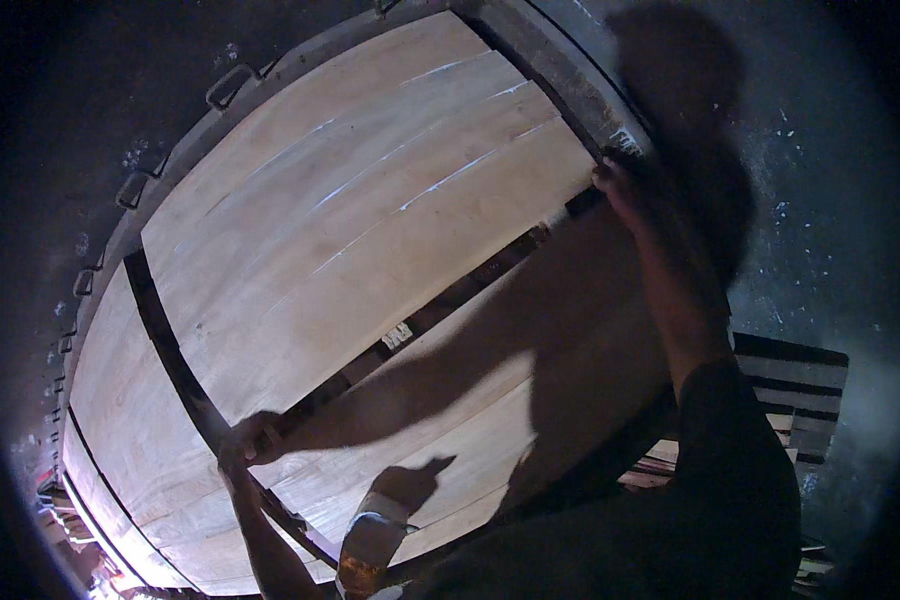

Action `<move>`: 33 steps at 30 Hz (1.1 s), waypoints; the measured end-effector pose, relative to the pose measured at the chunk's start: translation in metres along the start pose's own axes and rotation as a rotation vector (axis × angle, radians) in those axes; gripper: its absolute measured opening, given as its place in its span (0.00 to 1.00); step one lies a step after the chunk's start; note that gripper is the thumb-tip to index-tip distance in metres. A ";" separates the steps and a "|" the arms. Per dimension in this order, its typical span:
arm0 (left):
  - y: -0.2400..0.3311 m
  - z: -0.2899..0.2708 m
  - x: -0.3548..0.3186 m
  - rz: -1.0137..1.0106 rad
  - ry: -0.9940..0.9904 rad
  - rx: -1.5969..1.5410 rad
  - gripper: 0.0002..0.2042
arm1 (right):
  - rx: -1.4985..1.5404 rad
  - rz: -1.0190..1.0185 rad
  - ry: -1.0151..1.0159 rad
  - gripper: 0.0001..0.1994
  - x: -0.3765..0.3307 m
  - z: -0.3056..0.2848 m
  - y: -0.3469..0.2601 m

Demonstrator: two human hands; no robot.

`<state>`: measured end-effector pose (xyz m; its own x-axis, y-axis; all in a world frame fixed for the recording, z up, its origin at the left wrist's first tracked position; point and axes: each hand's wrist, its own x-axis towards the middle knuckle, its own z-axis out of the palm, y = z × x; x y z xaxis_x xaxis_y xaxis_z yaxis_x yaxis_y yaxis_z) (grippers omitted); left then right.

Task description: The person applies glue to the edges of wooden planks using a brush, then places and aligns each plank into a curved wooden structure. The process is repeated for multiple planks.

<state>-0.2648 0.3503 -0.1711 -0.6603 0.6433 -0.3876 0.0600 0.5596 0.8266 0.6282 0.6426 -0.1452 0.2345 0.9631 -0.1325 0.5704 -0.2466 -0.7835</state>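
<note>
A large pale wooden panel [370, 190] of several boards lies before me, with white glue-like streaks along its seams. At its near-left corner, my left hand [250, 440] has its fingers closed round the edge. My right hand [615, 185] is closed at the near-right corner, partly in shadow. A dark gap with a small pale block [397, 335] in it runs between this panel and a nearer wooden panel [450, 430]. The shadow of my arm falls across the nearer panel.
A whitish container [375, 530] with a brown-stained lower part stands at the near edge. Metal handles [232, 88] line the bench's far-left rim [300, 60]. More wooden panels [105, 400] lie to the left. Stacked wood pieces [790, 390] sit on the floor at right.
</note>
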 end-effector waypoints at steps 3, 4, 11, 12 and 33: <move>-0.027 -0.024 -0.011 -0.009 0.028 0.004 0.14 | -0.071 -0.023 -0.048 0.26 0.012 0.028 -0.023; -0.035 -0.043 -0.017 -0.007 0.048 0.027 0.14 | -0.137 -0.069 -0.045 0.26 0.009 0.037 -0.018; 0.011 -0.002 -0.021 -0.092 0.041 0.047 0.15 | -0.395 -0.190 0.047 0.25 0.034 0.020 0.041; 0.028 0.006 -0.016 0.034 -0.070 0.076 0.12 | -0.409 -0.188 0.075 0.25 0.035 0.012 0.056; 0.057 0.023 -0.039 -0.132 -0.056 -0.194 0.08 | -0.641 -0.098 0.025 0.23 0.094 0.001 0.095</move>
<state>-0.2184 0.3690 -0.1181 -0.6098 0.6022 -0.5153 -0.1731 0.5333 0.8280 0.7040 0.7096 -0.2325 0.1712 0.9835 -0.0588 0.9450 -0.1808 -0.2727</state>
